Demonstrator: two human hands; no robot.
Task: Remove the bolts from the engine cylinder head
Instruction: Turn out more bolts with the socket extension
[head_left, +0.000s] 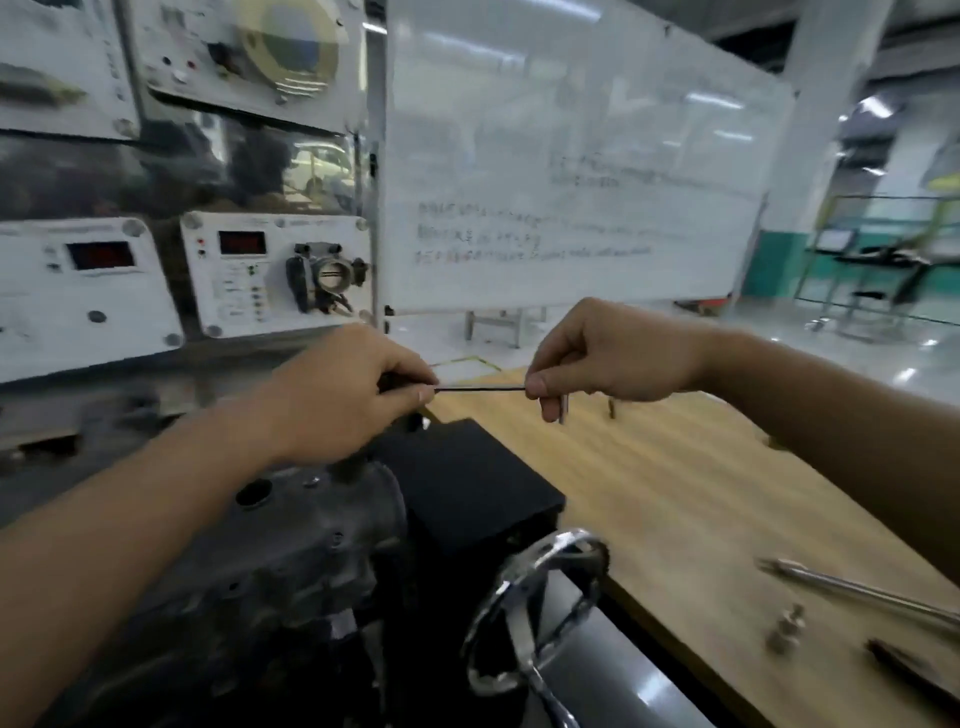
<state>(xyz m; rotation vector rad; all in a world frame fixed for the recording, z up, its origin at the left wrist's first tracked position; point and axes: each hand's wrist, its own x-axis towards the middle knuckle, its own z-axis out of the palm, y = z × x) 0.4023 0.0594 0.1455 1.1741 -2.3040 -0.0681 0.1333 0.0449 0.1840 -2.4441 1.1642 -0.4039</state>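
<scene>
A thin black hex key (480, 388) is held level between both hands above the grey engine cylinder head (291, 540). My left hand (343, 400) pinches one end of the key. My right hand (608, 358) pinches the other end, where the key's short bent leg (563, 408) hangs down below the fingers. The cylinder head lies at the lower left with a dark round hole (253, 492) on top. One loose bolt (787, 629) lies on the wooden table (675, 493) at the lower right.
A black block (467, 483) sits beside the head, with a chrome handwheel (535, 608) in front. A long metal tool (862, 592) and a dark tool (904, 670) lie on the table at the right. Instrument panels (280, 270) and a whiteboard (571, 171) stand behind.
</scene>
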